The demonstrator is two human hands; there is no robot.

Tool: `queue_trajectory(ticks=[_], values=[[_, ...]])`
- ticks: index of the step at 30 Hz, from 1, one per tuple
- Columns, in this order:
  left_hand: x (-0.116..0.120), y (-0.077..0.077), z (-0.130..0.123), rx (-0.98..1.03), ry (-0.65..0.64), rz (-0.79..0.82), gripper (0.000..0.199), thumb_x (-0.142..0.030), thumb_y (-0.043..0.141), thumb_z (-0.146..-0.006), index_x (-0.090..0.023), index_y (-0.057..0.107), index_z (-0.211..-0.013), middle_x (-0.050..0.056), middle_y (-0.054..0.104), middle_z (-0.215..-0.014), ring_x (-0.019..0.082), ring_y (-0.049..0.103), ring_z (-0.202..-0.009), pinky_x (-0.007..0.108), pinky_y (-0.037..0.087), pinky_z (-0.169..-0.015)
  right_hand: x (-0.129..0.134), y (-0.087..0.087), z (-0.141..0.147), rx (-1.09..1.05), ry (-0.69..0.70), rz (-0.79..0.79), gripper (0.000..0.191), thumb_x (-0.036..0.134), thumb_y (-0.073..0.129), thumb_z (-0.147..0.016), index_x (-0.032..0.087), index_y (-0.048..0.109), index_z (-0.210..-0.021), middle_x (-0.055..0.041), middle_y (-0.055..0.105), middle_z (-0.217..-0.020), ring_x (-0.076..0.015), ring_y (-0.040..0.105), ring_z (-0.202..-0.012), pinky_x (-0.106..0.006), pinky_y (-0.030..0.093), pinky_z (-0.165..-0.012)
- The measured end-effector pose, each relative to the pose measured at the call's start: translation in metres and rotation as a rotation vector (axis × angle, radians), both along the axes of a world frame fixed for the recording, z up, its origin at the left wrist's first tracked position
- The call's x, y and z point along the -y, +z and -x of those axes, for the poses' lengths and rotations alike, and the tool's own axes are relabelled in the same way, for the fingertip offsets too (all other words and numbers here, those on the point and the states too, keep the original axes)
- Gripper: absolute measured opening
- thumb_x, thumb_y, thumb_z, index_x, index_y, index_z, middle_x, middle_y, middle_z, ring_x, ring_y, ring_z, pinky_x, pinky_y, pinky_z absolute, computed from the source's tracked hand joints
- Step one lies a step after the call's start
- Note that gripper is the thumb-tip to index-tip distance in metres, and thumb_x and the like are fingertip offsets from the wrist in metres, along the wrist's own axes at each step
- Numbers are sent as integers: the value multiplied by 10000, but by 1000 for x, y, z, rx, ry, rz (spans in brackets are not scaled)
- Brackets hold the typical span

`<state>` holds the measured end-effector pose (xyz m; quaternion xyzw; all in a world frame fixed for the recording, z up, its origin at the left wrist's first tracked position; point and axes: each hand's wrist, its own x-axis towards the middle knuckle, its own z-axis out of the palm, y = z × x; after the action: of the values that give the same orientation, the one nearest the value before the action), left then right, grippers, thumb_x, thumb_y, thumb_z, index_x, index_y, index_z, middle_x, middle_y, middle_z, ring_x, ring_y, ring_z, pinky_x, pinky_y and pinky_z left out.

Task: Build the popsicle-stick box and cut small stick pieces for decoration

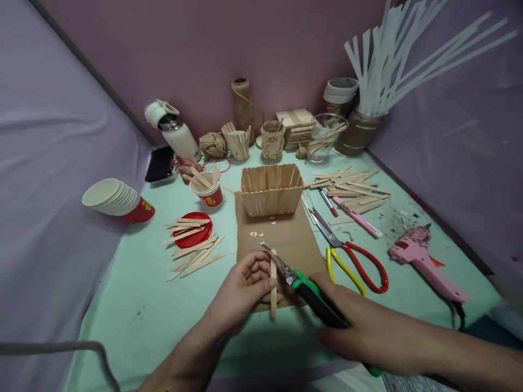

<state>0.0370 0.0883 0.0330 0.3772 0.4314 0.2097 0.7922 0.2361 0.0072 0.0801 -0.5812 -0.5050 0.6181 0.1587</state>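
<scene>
In my left hand (247, 283) a wooden craft stick (273, 305) is pinched upright between thumb and fingers. My right hand (362, 324) is wrapped round the green and black handles of a pair of snips (312, 296). The blades reach across the stick near its upper end; whether they touch it I cannot tell. Under both lies a brown cardboard sheet (300, 237), with small cut-off stick ends (253, 234) scattered on it. A box made of craft sticks (272, 202) stands at the sheet's far end.
Right of the cardboard lie red-handled scissors (362, 267), yellow-handled pliers (347, 270), a pink cutter knife (359, 216) and a pink glue gun (429, 269). Loose sticks (200, 256) surround a red lid (194, 238) on the left. Paper cups (118, 198) and twine (213, 145) stand farther off.
</scene>
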Motion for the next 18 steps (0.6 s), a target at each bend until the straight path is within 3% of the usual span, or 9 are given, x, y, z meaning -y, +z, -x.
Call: queue_trajectory(ticks=[5,11,18], values=[[-1,0,0,-30,-28,30,408,-257,801,-648,-170,566,-970,16,552,-888,114,563,-757,302,573,-682,-2,-3,0,-17,-5,41,384,186,558,-665,166,573,-1048,-41,630,-965,-233,565,-923,-346,441,-832],[-3,0,2,-62,-81,57,390,-236,776,-675,-162,565,-994,4,538,-874,89,573,-704,298,567,-708,0,-14,3,-23,-36,68,329,213,521,-694,152,568,-1014,-39,623,-950,-214,562,-863,-329,454,-764],[-4,1,4,-66,-90,42,399,-232,779,-668,-174,577,-1008,-2,533,-864,92,569,-688,323,571,-712,6,-8,-1,-108,-93,82,456,267,572,-709,173,563,-1155,-47,617,-1014,-247,550,-982,-371,424,-898]])
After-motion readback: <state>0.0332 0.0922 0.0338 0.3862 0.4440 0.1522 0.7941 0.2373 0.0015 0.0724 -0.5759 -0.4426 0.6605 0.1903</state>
